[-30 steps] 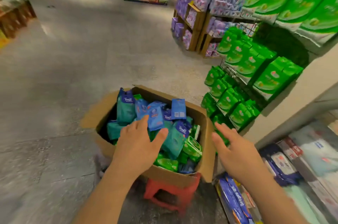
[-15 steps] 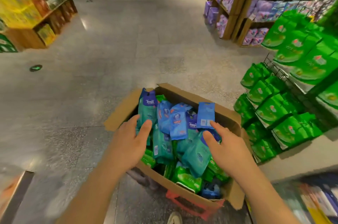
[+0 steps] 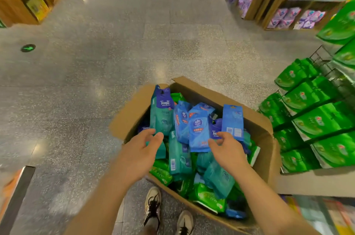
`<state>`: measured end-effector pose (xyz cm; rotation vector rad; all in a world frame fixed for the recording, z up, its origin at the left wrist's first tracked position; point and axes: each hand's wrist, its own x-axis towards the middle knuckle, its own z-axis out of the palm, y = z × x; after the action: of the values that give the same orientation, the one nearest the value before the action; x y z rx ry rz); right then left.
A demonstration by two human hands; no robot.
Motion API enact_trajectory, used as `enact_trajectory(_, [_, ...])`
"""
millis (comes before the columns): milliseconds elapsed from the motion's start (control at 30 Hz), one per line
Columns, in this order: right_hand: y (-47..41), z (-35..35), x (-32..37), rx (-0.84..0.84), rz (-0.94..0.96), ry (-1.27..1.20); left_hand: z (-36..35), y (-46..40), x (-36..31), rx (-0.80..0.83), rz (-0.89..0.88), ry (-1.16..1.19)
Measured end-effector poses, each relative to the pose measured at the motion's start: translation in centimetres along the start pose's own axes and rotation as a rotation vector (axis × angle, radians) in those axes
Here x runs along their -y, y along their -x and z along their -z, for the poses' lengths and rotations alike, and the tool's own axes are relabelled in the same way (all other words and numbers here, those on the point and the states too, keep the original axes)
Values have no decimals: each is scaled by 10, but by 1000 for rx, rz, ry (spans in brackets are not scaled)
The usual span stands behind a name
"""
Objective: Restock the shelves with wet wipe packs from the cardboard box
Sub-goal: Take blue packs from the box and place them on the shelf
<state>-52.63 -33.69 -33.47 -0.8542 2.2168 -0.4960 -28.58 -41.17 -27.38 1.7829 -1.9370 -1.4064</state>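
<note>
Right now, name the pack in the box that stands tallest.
The teal Tempo pack with the dark blue top, upright at the box's far-left corner; the blue packs beside it stand lower.

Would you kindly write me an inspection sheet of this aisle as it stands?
Surface: speckled grey floor.
Job's things: open cardboard box piled with teal, blue and green wet wipe packs, some upright.
Clutter: nothing seen.
Hands: left hand and right hand reach among the packs, fingers loosely curled; no clear grip.
Cables: nothing seen.
Surroundings: green packs on wire racks at right, purple goods shelves beyond, shoes below.
</note>
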Motion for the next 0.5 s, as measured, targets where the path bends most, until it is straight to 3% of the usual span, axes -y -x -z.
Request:
enact_trajectory(400, [-76,-64,16,-145,-331,-25,9,-87,22,269,35,-72])
enact_trajectory(500, [-79,-68,16,-179,-408,86,1,-100,22,368,18,-85])
